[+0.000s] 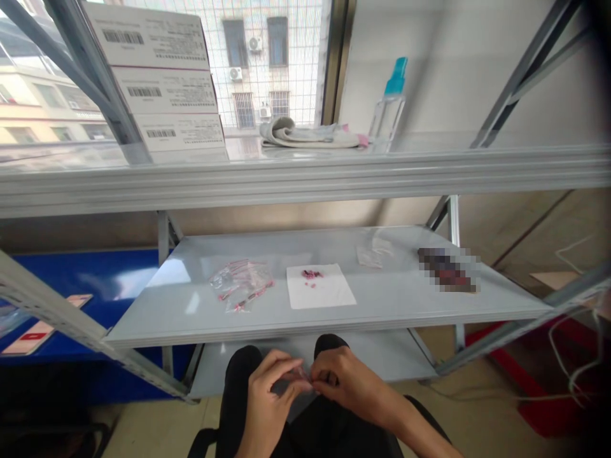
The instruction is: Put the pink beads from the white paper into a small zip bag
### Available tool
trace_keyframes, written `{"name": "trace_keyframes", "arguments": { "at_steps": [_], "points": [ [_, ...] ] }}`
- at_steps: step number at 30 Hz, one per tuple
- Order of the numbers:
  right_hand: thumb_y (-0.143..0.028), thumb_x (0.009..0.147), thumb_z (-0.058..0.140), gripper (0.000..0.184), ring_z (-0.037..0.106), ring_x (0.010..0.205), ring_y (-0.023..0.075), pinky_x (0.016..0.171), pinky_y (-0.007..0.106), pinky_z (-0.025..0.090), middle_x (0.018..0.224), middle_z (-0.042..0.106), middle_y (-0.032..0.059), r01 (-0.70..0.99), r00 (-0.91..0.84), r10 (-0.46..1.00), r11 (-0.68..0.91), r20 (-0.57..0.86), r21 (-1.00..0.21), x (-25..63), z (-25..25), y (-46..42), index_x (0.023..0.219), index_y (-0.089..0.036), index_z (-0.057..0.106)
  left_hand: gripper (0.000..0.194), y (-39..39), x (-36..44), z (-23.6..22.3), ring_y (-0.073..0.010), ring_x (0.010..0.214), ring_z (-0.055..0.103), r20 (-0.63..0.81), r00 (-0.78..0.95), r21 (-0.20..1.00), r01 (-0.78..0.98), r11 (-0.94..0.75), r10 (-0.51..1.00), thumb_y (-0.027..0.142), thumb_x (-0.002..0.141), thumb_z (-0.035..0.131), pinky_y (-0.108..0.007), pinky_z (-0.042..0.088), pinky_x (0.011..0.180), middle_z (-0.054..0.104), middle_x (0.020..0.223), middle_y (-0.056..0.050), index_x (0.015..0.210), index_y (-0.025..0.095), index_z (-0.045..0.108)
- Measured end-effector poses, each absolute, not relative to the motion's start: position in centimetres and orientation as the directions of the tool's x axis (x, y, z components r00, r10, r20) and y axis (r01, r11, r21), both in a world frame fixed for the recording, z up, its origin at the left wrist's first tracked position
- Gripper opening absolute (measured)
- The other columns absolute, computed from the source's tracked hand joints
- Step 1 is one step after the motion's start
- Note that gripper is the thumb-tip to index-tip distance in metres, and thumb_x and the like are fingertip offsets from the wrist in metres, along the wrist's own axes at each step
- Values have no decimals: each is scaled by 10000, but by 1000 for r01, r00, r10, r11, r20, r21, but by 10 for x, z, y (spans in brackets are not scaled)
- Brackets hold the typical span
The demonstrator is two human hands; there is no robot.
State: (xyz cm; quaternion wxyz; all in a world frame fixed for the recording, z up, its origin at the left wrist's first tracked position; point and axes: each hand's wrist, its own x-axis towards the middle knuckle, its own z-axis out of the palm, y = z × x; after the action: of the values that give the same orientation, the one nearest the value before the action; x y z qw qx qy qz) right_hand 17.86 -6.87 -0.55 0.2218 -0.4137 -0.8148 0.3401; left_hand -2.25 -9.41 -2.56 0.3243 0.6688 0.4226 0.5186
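Over my lap, below the shelf's front edge, both hands pinch a small clear plastic bag point(303, 374). My left hand point(273, 388) holds its left side between thumb and fingers. On its other side, the bent fingers of my right hand point(346, 378) are closed, close to the left fingertips. What the bag contains is too small to make out. On the shelf beyond, a white sheet of paper point(322, 294) bears several tiny pink and dark pieces point(312, 275). Left of it lies a pile of clear zip bags point(245, 280) with pink edges, some with small pieces inside.
More clear bags point(375, 253) lie at the back right of the grey shelf point(401, 296), beside a pixelated object point(447, 270). The upper shelf point(305, 178) carries white boxes point(167, 83), a folded cloth point(310, 133) and a spray bottle point(391, 105). Metal posts flank both sides.
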Motion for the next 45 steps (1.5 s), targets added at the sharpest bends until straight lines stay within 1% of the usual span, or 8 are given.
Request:
{"name": "trace_keyframes", "arguments": {
  "at_steps": [3, 9, 14, 18, 23, 32, 41, 45],
  "points": [
    [-102, 917, 651, 178, 685, 808, 165, 749, 236, 499, 874, 723, 42, 490, -591, 796, 484, 131, -725, 179, 2, -67, 816, -183, 773, 210, -94, -20, -25, -183, 755, 735, 423, 121, 862, 253, -440, 898, 363, 849, 791, -256, 620, 691, 738, 878, -61, 1006, 224, 809],
    [-91, 1001, 492, 363, 677, 1074, 182, 933, 281, 501, 1252, 686, 68, 398, -673, 714, 572, 196, -717, 187, 29, -63, 1140, -277, 772, 156, -91, -28, -24, -184, 765, 741, 461, 44, 845, 286, -453, 887, 281, 913, 727, -257, 602, 712, 781, 845, -44, 1037, 251, 816],
    [-10, 928, 491, 467, 684, 984, 178, 874, 291, 509, 1081, 726, 30, 392, -715, 684, 564, 145, -727, 181, 33, -63, 1134, -318, 776, 194, -91, -33, -24, -187, 797, 743, 432, -18, 872, 265, -412, 902, 280, 905, 736, -260, 601, 738, 785, 882, -40, 1085, 260, 805],
    [4, 896, 460, 462, 678, 982, 174, 865, 289, 519, 1094, 725, 44, 337, -623, 734, 563, 270, -754, 188, 27, -51, 1114, -267, 765, 206, -92, -33, -29, -192, 787, 755, 325, -87, 932, 201, -303, 942, 309, 852, 792, -259, 612, 738, 782, 877, -44, 1042, 231, 802],
    [-40, 883, 487, 303, 678, 848, 199, 768, 310, 527, 990, 738, 77, 577, -254, 874, 481, 415, -660, 205, 17, 20, 969, -179, 742, 204, -89, -35, -32, -198, 819, 776, 280, -67, 953, 143, -269, 958, 317, 870, 770, -259, 623, 765, 797, 887, -47, 1055, 238, 802],
    [-70, 909, 570, 265, 667, 1031, 245, 920, 326, 481, 1061, 734, 105, 823, -287, 908, 397, 305, -406, 195, 0, 83, 1030, -176, 780, 186, -88, -33, -35, -208, 806, 776, 297, -51, 944, 167, -286, 953, 340, 879, 757, -285, 635, 752, 798, 872, -49, 1028, 241, 807],
    [-118, 914, 614, 150, 668, 905, 227, 858, 322, 486, 961, 733, 101, 795, -228, 916, 371, 331, -480, 203, -8, 88, 916, -152, 759, 207, -83, -39, -41, -208, 839, 778, 223, -78, 965, 159, -209, 972, 356, 888, 746, -278, 626, 775, 797, 908, -53, 1042, 230, 803],
    [-177, 943, 615, 133, 659, 867, 211, 817, 325, 497, 960, 735, 81, 652, -182, 891, 426, 416, -627, 198, 2, 53, 917, -181, 746, 213, -83, -40, -40, -214, 851, 776, 203, -117, 971, 153, -184, 972, 350, 887, 744, -289, 625, 797, 795, 922, -63, 1040, 215, 804]
  ]
}}
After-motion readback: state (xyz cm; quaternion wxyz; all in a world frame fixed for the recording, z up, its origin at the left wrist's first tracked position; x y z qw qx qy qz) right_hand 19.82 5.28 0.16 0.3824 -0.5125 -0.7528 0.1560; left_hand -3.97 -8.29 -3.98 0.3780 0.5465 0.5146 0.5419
